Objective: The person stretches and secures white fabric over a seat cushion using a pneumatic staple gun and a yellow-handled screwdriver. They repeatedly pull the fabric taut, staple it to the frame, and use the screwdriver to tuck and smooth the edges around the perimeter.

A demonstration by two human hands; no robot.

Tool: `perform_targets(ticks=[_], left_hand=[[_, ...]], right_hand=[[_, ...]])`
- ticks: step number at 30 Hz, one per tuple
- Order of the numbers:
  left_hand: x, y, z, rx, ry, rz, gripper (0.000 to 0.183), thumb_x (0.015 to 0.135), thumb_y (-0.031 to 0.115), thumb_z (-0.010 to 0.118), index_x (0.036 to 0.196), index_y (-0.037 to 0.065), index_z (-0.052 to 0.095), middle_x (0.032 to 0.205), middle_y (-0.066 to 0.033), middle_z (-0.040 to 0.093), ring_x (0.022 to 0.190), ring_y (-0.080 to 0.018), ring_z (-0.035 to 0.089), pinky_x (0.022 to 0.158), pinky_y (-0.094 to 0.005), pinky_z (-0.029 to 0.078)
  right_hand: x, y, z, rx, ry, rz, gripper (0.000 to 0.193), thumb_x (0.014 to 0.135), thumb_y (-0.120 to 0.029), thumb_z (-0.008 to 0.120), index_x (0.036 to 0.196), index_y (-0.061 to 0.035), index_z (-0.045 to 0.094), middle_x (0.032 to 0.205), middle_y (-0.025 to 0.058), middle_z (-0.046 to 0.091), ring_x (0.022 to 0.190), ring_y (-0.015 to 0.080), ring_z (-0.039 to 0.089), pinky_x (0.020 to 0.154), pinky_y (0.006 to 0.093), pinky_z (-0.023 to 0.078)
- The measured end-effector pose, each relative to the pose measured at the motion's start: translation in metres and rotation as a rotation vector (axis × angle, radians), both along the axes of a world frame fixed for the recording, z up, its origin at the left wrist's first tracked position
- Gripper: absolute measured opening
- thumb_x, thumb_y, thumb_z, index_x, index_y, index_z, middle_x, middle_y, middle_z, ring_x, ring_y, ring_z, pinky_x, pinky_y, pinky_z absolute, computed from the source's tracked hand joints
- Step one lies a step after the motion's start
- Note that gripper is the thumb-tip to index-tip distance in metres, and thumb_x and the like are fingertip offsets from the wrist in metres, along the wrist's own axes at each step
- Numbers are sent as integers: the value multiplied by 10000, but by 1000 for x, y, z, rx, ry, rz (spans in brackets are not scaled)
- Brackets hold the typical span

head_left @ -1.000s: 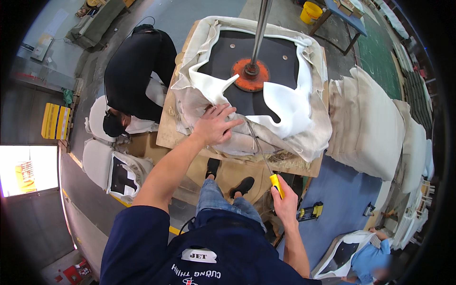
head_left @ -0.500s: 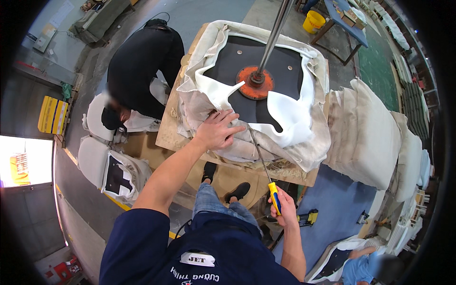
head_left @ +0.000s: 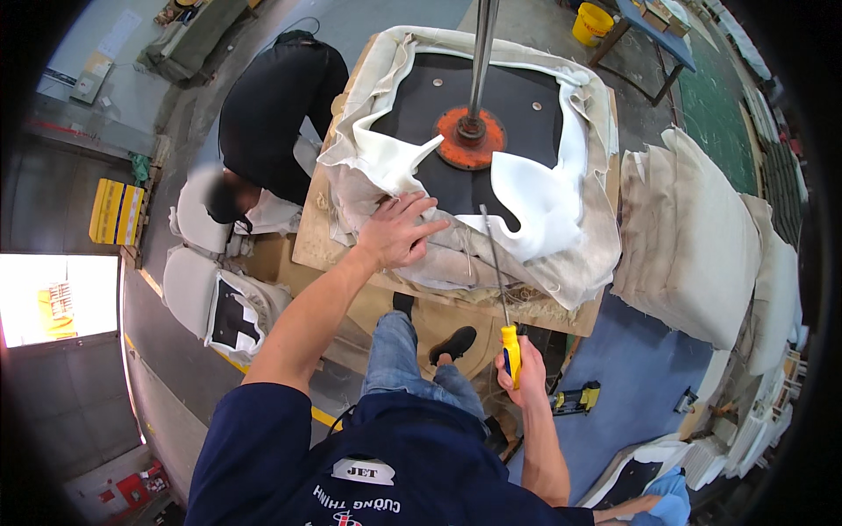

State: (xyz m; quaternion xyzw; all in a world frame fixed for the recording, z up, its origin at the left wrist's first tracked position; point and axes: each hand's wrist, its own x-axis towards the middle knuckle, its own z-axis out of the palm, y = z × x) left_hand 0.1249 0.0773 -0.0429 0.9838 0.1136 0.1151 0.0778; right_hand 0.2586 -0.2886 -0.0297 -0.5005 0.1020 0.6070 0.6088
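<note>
Gripping: right hand closed round screwdriver | Axis: shaft running far and slightly left, tip over white padding (contact unclear) | Left hand: fingers spread on fabric at seat's near side, left of tip, nearer hand to fabric

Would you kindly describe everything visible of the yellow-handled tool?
The tool has a yellow handle, partly dark blue, and a long, thin, metallic-looking shaft. The right hand grips the handle; the shaft slants forward over the beige fabric. Whether its tip touches anything is unclear.
</note>
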Motion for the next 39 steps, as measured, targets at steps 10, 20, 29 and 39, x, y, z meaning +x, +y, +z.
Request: perform_targets(ticks=[10, 20, 29, 39], left_hand=[[-8, 1, 11, -225, -302, -19, 535, 805, 164, 673, 1340, 152, 654, 1328, -99, 612, 1292, -289, 558, 1016, -443, 502], [-93, -20, 95, -1758, 116, 316, 262, 1008, 142, 663, 1237, 22, 701, 853, -31, 722, 783, -79, 665, 721, -253, 555], [-186, -18, 97, -2021, -109, 624, 232, 1023, 103, 642, 1195, -40, 706, 989, -146, 769, 866, -204, 743, 795, -337, 606], [-34, -39, 73, -372, 58, -34, 513, 901, 266, 660, 1334, 0, 591, 1319, -174, 603, 1278, -332, 555, 1117, -462, 432]], right_hand=[[0, -20, 23, 46, -422, 322, 520, 1060, -469, 560, 1180, 28, 656, 715, 79, 644, 551, 121, 570, 511, 246, 468], [33, 25, 90, -188, -349, 707, 327, 998, -309, 684, 1067, 6, 739, 731, 22, 677, 606, 77, 599, 558, 236, 480], [72, 107, 117, -75, -561, 1095, 263, 959, -259, 718, 1054, -22, 778, 690, -15, 679, 570, 45, 569, 522, 247, 454], [53, 215, 51, 280, -1600, 575, 372, 824, -73, 749, 1187, -15, 689, 1079, 199, 688, 933, 371, 695, 790, 411, 554]])
